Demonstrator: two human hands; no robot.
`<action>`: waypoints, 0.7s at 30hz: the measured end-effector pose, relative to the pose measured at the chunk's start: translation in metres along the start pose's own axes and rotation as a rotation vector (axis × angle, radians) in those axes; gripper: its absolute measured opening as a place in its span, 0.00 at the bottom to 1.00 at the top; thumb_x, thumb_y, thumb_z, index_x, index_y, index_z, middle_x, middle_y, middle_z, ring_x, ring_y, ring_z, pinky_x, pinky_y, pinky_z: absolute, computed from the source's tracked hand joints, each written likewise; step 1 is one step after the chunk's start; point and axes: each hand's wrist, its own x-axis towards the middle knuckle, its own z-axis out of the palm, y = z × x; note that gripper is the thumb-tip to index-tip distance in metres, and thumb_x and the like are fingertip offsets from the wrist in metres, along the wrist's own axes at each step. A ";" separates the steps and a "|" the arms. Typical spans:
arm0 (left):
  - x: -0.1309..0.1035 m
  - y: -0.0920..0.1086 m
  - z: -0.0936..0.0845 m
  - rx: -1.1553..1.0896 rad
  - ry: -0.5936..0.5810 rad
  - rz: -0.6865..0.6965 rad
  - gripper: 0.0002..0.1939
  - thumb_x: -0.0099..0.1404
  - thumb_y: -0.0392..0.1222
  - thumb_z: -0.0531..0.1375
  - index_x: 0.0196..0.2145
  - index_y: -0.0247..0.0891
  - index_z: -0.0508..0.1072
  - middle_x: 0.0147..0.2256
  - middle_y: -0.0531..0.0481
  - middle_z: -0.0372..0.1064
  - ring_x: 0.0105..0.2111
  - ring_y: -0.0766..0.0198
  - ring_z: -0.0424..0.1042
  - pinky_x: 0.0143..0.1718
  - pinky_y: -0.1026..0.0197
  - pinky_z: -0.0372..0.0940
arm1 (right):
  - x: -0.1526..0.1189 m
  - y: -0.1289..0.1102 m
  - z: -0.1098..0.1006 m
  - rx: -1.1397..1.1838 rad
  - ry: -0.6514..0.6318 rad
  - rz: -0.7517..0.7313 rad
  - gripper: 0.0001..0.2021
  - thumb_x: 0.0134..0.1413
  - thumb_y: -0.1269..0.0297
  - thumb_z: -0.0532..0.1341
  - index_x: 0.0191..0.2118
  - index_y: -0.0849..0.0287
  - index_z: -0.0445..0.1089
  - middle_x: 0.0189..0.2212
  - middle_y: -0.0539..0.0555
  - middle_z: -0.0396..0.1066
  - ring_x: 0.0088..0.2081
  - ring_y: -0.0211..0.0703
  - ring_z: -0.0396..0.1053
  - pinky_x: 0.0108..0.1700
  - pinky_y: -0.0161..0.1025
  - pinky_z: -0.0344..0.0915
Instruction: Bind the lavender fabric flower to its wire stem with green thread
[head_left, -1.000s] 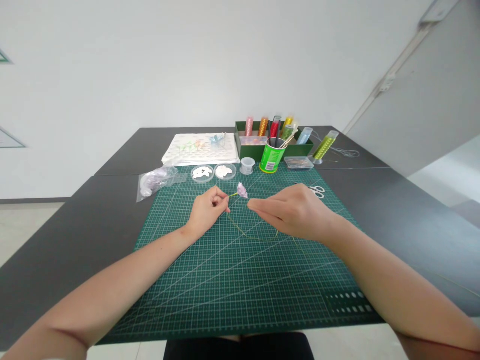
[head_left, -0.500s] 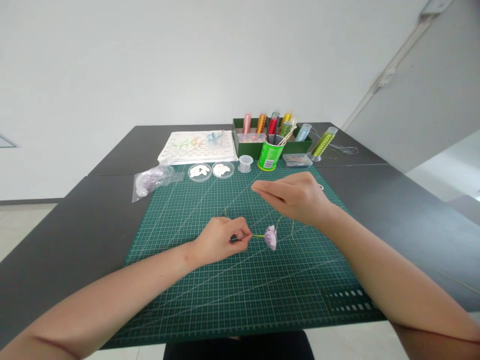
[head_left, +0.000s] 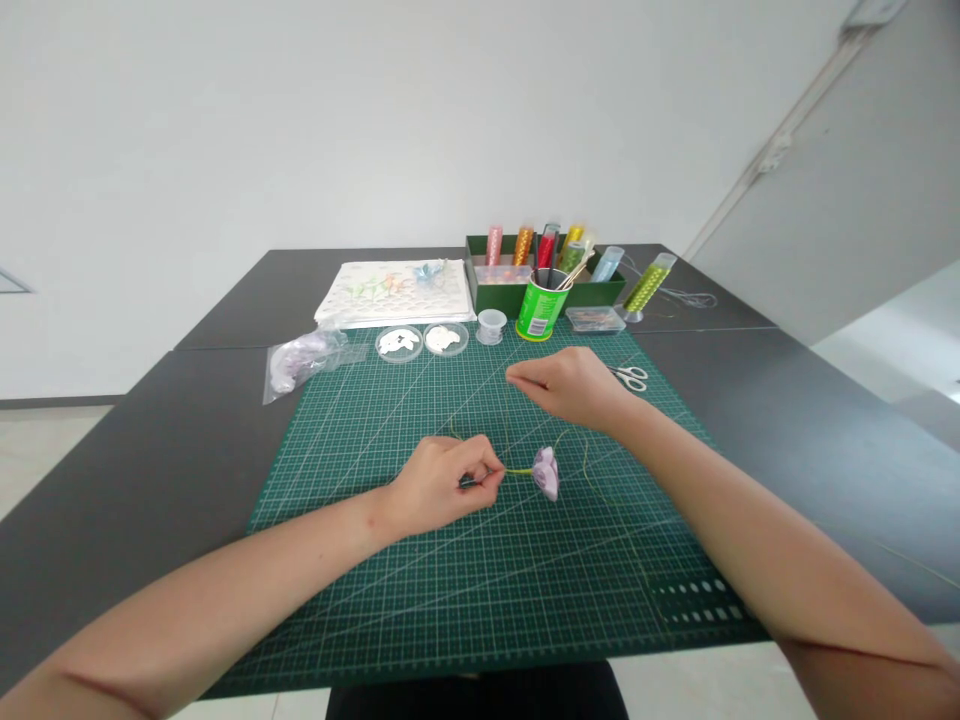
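My left hand (head_left: 454,478) is closed in a pinch on the green stem of a pale purple flower (head_left: 546,473). The flower head points right, a little above the green cutting mat (head_left: 420,600). Higher up and to the right, my right hand (head_left: 574,385) pinches fingertips together. From them a very faint thread seems to run down toward the stem near my left fingertips. A loose yellow-green thread (head_left: 586,462) curves over the mat to the right of the flower. White-handled scissors (head_left: 634,377) lie just behind my right hand, their blades partly hidden.
At the mat's back edge stand a green can (head_left: 541,312) of sticks, a small clear tub (head_left: 491,327) and two dishes of white pieces (head_left: 400,343). Behind is a green box (head_left: 499,298) with thread spools. A plastic bag (head_left: 304,362) lies left, near a white stack (head_left: 397,305).
My right hand has shifted slightly left and away from the scissors, which now show more. The flower has turned a little and moved slightly right; my left hand stays nearly in place.
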 end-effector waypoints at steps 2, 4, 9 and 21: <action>0.000 0.000 -0.001 0.008 0.037 0.020 0.06 0.69 0.35 0.58 0.32 0.41 0.68 0.20 0.61 0.71 0.19 0.70 0.71 0.26 0.68 0.63 | 0.002 -0.001 0.002 -0.032 -0.094 0.004 0.16 0.68 0.61 0.53 0.38 0.57 0.79 0.28 0.54 0.78 0.29 0.43 0.69 0.31 0.38 0.46; 0.000 -0.001 -0.003 0.019 0.078 0.030 0.06 0.70 0.35 0.59 0.33 0.41 0.68 0.20 0.60 0.72 0.20 0.70 0.72 0.27 0.67 0.63 | 0.004 -0.004 0.004 -0.053 -0.173 -0.007 0.17 0.68 0.62 0.53 0.38 0.57 0.79 0.29 0.54 0.79 0.30 0.43 0.70 0.31 0.38 0.44; 0.001 -0.005 -0.009 0.077 0.183 -0.001 0.07 0.71 0.38 0.57 0.33 0.41 0.69 0.19 0.60 0.73 0.20 0.69 0.73 0.28 0.65 0.66 | 0.005 -0.012 0.006 -0.092 -0.319 -0.057 0.17 0.68 0.65 0.52 0.35 0.58 0.78 0.29 0.55 0.78 0.30 0.43 0.71 0.31 0.39 0.44; 0.015 -0.023 -0.026 0.047 0.456 -0.327 0.05 0.69 0.39 0.59 0.33 0.42 0.68 0.19 0.61 0.74 0.20 0.68 0.74 0.31 0.64 0.68 | 0.001 -0.031 0.009 -0.149 -0.439 -0.221 0.15 0.69 0.69 0.53 0.36 0.60 0.76 0.29 0.59 0.78 0.31 0.45 0.75 0.29 0.39 0.44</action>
